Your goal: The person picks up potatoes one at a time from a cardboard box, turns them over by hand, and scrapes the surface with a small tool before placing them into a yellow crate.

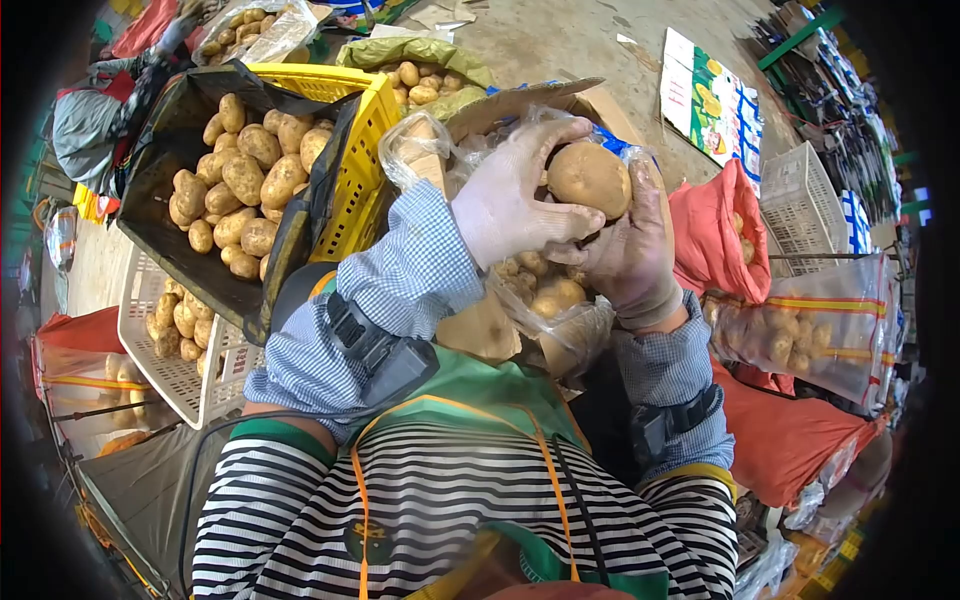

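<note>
One large round potato [588, 180] is between my two gloved hands, above a cardboard box [480, 335] lined with clear plastic. My left hand [515, 195] is closed around its left side, fingers over the top and thumb across the front. Cupped against the right and lower side is my right hand [637, 255], in a dirt-stained glove; part of its fingers is hidden behind the potato. More potatoes [555, 295] lie in the plastic liner [590, 335] below my hands.
At left, a yellow crate [350, 165] with a dark liner [160, 200] holds many potatoes. Below it stands a white crate [150, 340] of potatoes. A green sack [385, 52] is beyond the box. A red bag [715, 220] and clear potato bag [810, 320] are at right.
</note>
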Demonstrator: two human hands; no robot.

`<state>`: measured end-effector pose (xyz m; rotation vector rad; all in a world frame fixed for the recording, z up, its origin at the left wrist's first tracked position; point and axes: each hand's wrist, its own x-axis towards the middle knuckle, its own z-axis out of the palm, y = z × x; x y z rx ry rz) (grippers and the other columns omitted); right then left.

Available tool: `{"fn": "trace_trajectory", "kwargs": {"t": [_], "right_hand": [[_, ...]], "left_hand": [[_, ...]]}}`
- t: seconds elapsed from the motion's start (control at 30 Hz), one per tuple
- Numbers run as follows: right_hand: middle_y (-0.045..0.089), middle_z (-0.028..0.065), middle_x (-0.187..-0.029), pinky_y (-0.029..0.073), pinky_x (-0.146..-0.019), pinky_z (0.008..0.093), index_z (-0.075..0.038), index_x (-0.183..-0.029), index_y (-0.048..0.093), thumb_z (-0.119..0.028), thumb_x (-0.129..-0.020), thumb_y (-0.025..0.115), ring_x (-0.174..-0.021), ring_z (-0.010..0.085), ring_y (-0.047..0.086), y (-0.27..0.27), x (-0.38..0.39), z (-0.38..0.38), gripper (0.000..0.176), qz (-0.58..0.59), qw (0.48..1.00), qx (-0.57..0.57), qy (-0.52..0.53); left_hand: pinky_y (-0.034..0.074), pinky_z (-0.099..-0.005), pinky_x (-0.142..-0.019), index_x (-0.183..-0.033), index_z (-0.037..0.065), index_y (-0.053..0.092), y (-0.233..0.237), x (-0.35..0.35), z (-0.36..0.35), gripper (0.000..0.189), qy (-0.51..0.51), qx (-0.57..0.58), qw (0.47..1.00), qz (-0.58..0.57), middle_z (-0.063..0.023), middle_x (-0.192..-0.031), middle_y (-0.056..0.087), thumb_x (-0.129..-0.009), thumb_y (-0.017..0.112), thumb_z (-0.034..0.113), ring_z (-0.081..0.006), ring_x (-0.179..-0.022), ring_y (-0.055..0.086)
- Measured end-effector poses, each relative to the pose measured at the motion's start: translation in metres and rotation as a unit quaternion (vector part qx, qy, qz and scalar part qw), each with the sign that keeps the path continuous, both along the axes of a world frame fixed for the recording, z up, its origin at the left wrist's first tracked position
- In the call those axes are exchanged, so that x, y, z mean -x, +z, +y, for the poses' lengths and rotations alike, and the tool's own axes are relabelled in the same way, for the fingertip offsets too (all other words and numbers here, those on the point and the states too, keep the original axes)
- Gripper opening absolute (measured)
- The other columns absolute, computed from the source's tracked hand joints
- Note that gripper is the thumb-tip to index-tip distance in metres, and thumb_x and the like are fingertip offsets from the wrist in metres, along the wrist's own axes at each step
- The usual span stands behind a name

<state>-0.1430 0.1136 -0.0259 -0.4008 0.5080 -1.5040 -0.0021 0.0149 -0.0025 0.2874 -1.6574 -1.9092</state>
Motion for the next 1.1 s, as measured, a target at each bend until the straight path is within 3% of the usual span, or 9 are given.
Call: {"fn": "trace_trajectory", "kwargs": {"t": [0.07,0.3,0.4,0.47,0.7,0.87,0.97,1.03,1.1], "right_hand": [[0.046,0.0156,-0.139,0.04,-0.109,0.0414,-0.002,-0.141,0.033,-0.046,-0.1,0.045,-0.126,0.0294,0.049,0.001,-0.003,-0.002,0.062,0.118,0.99,-0.033,-0.063],[0.044,0.015,-0.139,0.035,-0.112,0.0397,0.003,-0.142,0.026,-0.048,-0.083,0.07,-0.128,0.0265,0.046,-0.024,0.006,0.0,0.09,0.351,0.93,-0.012,-0.109],[0.045,0.0145,-0.139,0.037,-0.11,0.039,0.002,-0.142,0.027,-0.047,-0.085,0.066,-0.126,0.0258,0.047,-0.027,0.007,0.003,0.085,0.389,0.915,-0.013,-0.105],[0.046,0.014,-0.138,0.039,-0.107,0.0382,0.0,-0.143,0.028,-0.047,-0.089,0.059,-0.124,0.0252,0.049,-0.019,0.006,0.005,0.078,0.232,0.972,-0.012,-0.044],[0.05,0.0123,-0.137,0.046,-0.1,0.0353,-0.006,-0.144,0.034,-0.043,-0.103,0.034,-0.118,0.0231,0.054,-0.005,0.001,-0.001,0.056,-0.256,0.932,0.106,0.235],[0.054,0.015,-0.13,0.05,-0.091,0.0337,-0.005,-0.142,0.037,-0.048,-0.104,0.027,-0.112,0.0267,0.058,-0.004,0.004,0.004,0.058,-0.123,0.988,0.002,0.093],[0.062,0.0179,-0.116,0.054,-0.08,0.0355,-0.003,-0.131,0.046,-0.053,-0.102,0.034,-0.093,0.0272,0.065,0.018,0.045,0.001,0.059,-0.042,0.932,0.016,0.361],[0.066,0.0226,-0.109,0.057,-0.056,0.0287,0.004,-0.13,0.049,-0.062,-0.099,0.029,-0.08,0.0232,0.071,0.056,0.058,0.037,0.075,0.334,0.94,-0.062,0.031],[0.068,0.0139,-0.095,0.054,-0.057,0.0241,0.002,-0.128,0.051,-0.057,-0.099,0.038,-0.075,0.0182,0.068,0.079,0.092,0.074,0.067,0.304,0.928,-0.101,-0.19]], "left_hand": [[0.041,-0.0382,-0.102,-0.133,0.007,0.048,0.007,-0.002,0.002,0.075,0.188,0.362,0.897,-0.168,-0.0156,-0.13,0.052,-0.067,0.082,0.018,-0.0292,-0.12,0.051],[0.038,-0.0432,-0.102,-0.125,0.007,0.052,0.009,-0.004,0.002,0.074,0.197,0.431,0.865,-0.166,-0.0153,-0.124,0.056,-0.063,0.086,0.029,-0.0316,-0.117,0.05],[0.037,-0.0408,-0.104,-0.131,0.005,0.049,0.009,-0.005,0.002,0.082,0.171,0.42,0.881,-0.137,-0.0128,-0.132,0.052,-0.062,0.086,0.03,-0.0309,-0.119,0.049],[0.044,-0.0355,-0.094,-0.132,0.006,0.05,0.014,-0.007,0.005,0.071,0.031,0.066,0.993,-0.097,-0.0141,-0.116,0.06,-0.075,0.079,0.037,-0.0252,-0.109,0.055],[0.036,-0.0289,-0.111,-0.144,0.001,0.036,0.025,-0.016,-0.026,0.055,-0.103,-0.016,0.963,-0.247,-0.0105,-0.142,0.047,-0.094,0.048,0.019,-0.0195,-0.129,0.047],[0.043,-0.03,-0.102,-0.138,-0.003,0.043,-0.001,-0.014,-0.027,0.059,-0.056,0.148,0.967,-0.201,-0.0123,-0.124,0.06,-0.1,0.046,0.041,-0.0187,-0.118,0.056],[0.05,-0.031,-0.088,-0.133,-0.001,0.048,-0.003,-0.008,-0.023,0.06,-0.025,0.004,0.995,-0.098,-0.0137,-0.114,0.065,-0.097,0.049,0.047,-0.0205,-0.103,0.063],[0.056,-0.0304,-0.063,-0.127,0.004,0.053,0.005,-0.006,-0.021,0.055,0.002,-0.254,0.967,-0.024,-0.0159,-0.111,0.066,-0.096,0.048,0.049,-0.0208,-0.087,0.066],[0.057,-0.029,-0.061,-0.132,0.005,0.05,-0.006,-0.014,-0.043,0.06,-0.018,-0.274,0.961,-0.016,-0.0212,-0.116,0.063,-0.097,0.042,0.052,-0.0221,-0.086,0.066]]}}
